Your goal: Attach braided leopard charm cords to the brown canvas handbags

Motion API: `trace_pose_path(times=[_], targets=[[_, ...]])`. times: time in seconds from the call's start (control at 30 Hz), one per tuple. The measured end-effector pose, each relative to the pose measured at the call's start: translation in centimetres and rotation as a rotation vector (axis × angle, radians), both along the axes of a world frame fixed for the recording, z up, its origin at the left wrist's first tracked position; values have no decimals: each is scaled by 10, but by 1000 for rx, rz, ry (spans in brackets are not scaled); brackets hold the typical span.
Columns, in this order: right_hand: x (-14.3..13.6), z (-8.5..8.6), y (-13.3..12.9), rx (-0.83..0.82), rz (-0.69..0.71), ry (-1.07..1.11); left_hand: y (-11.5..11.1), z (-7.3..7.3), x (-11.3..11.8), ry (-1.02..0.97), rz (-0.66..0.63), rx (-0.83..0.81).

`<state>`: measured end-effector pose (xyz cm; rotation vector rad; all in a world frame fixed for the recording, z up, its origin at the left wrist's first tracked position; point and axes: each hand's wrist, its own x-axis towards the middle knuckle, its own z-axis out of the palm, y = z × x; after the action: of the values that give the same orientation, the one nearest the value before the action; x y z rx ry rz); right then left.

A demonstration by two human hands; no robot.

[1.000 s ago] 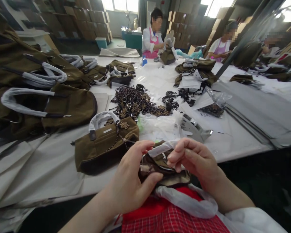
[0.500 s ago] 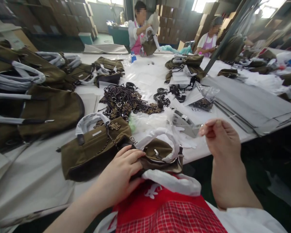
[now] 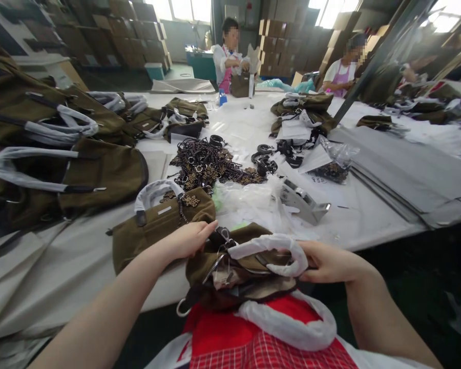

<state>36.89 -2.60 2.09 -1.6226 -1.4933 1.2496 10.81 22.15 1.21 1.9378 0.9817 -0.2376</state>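
Observation:
An olive-green handbag (image 3: 249,233) with dark trim tilts against my red apron at the table's edge, its zipped top gaping and a pale lining showing. White wrapping covers its two handles (image 3: 297,325). My left hand (image 3: 192,240) is closed on the bag's left end, thumb and fingers together by the zipper's end. On the right side, my right hand (image 3: 326,261) grips the bag beside the wrapped far handle; some fingertips are hidden behind it. A second olive handbag (image 3: 153,230), with a beaded cord and flower-shaped charm, lies just beyond my left hand.
Beaded cords with charms (image 3: 203,166) form a heap mid-table. A tape dispenser (image 3: 303,202) stands near clear plastic bags (image 3: 249,197). Larger olive bags (image 3: 103,174) are piled left, dark coiled straps (image 3: 265,159) lie further back, grey sheets (image 3: 411,174) right. Two co-workers sit across the table.
My right hand has come down from the air onto the bag's right end. The bag has tipped and opened wider; my left hand has shifted to its left end.

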Motion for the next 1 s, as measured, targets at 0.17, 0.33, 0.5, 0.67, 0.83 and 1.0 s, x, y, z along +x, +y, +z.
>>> trace_pose_path(times=[0.17, 0.33, 0.5, 0.67, 0.83, 1.0], targets=[[-17, -10, 7, 22, 169, -38, -13, -15, 36, -83, 93, -318], [-23, -19, 31, 32, -24, 61, -9, -14, 43, -412, 338, -437], [-23, -11, 64, 58, -296, 196, 3, 39, -2, -1008, 646, -305], [-37, 3, 95, 56, -296, 271, -22, 84, -50, -1126, 395, 21], [-49, 27, 116, 87, -273, 226, -42, 88, -38, -613, -375, 4], [-53, 40, 132, 128, -249, 196, -65, 77, -19, -295, -741, 215]])
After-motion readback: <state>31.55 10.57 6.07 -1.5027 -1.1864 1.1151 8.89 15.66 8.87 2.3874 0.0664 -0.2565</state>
